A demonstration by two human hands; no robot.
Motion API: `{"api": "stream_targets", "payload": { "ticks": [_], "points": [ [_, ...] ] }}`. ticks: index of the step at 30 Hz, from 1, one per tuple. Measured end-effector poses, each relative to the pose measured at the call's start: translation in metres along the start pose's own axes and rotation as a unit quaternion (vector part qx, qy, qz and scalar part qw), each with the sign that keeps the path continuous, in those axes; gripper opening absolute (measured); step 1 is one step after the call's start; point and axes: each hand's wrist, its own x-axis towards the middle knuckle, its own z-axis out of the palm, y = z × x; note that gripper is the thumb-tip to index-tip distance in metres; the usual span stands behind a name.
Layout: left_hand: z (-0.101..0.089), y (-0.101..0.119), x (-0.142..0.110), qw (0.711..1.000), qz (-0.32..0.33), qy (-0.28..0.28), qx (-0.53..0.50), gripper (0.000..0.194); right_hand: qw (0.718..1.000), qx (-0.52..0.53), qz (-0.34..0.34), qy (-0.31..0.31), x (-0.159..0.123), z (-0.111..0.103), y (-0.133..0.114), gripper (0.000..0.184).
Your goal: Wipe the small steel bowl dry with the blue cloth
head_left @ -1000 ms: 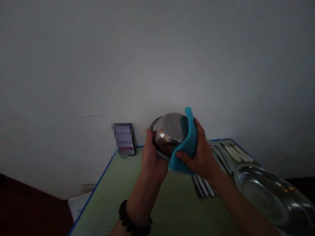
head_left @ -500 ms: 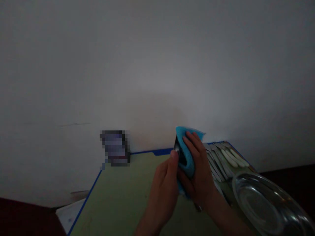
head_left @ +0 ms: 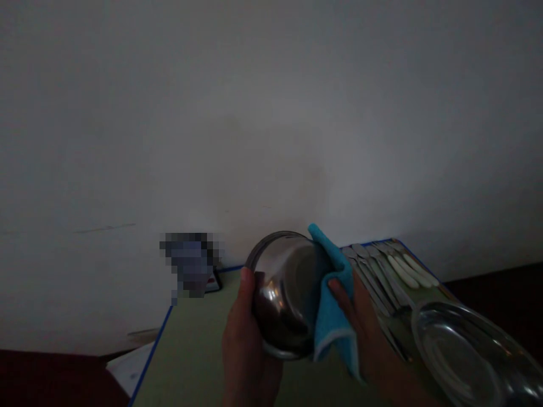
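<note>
My left hand (head_left: 246, 339) grips a shiny steel bowl (head_left: 282, 294) by its rim, holding it tilted above the green table (head_left: 190, 362). The bowl's rounded outside faces me. My right hand (head_left: 365, 328) presses a blue cloth (head_left: 333, 308) against the bowl's right side, fingers closed on the cloth. The cloth hangs down below the bowl.
A row of several metal spoons and utensils (head_left: 388, 271) lies on the table at the right. A large steel plate (head_left: 462, 353) sits at the lower right. A blurred dark object (head_left: 190, 265) leans at the wall. The table has a blue edge (head_left: 153, 347) on its left side.
The bowl, hidden edge-on behind the cloth half a second ago, has turned so that its rounded side shows again. Both hands sit lower in view than one second ago.
</note>
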Motion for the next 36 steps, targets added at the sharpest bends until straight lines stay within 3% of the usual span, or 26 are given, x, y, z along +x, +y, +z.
{"api": "stream_targets", "payload": {
  "ticks": [4,7,10,15,18,21,24,26,27,31,33,36],
  "points": [
    [0.001,-0.003,-0.003,0.997,0.034,-0.017,0.063,0.034,0.998,-0.018,-0.021,-0.063,-0.008,0.008,-0.009,0.074],
    [0.0,-0.015,-0.011,0.984,0.075,0.027,0.157,0.031,0.992,-0.07,-0.086,-0.059,-0.011,0.009,-0.009,0.087],
    [0.0,-0.025,-0.018,0.955,0.146,0.031,0.254,0.034,0.987,-0.078,-0.132,-0.053,-0.008,0.004,-0.009,0.078],
    [0.002,-0.025,-0.024,0.93,0.176,-0.113,0.303,0.052,0.985,-0.051,-0.147,-0.078,-0.003,-0.006,-0.013,0.055],
    [0.0,-0.021,-0.027,0.927,0.199,-0.105,0.3,0.049,0.989,0.001,-0.115,-0.097,-0.001,-0.01,-0.014,0.051],
    [-0.001,-0.015,-0.031,0.951,0.151,-0.061,0.262,0.043,0.993,0.042,-0.068,-0.084,0.003,-0.015,-0.01,0.048],
    [0.002,-0.006,-0.031,0.98,0.092,0.037,0.174,0.033,0.996,0.069,-0.001,-0.054,0.008,-0.018,-0.007,0.047],
    [0.007,0.001,-0.028,0.989,0.089,0.085,0.08,0.024,0.994,0.081,0.053,-0.047,0.009,-0.018,-0.008,0.045],
    [0.009,0.003,-0.026,0.991,0.1,0.082,0.018,0.021,0.993,0.086,0.076,-0.042,0.009,-0.017,-0.009,0.045],
    [0.014,0.006,-0.017,0.991,0.078,-0.046,-0.099,0.026,0.982,0.119,0.14,-0.043,0.004,-0.009,-0.011,0.051],
    [0.013,0.004,-0.015,0.99,0.07,-0.05,-0.112,0.03,0.977,0.128,0.158,-0.06,0.002,-0.007,-0.009,0.054],
    [0.006,0.003,-0.014,0.986,0.123,-0.044,-0.107,0.037,0.975,0.114,0.169,-0.093,0.003,-0.009,-0.009,0.062]
  ]
}}
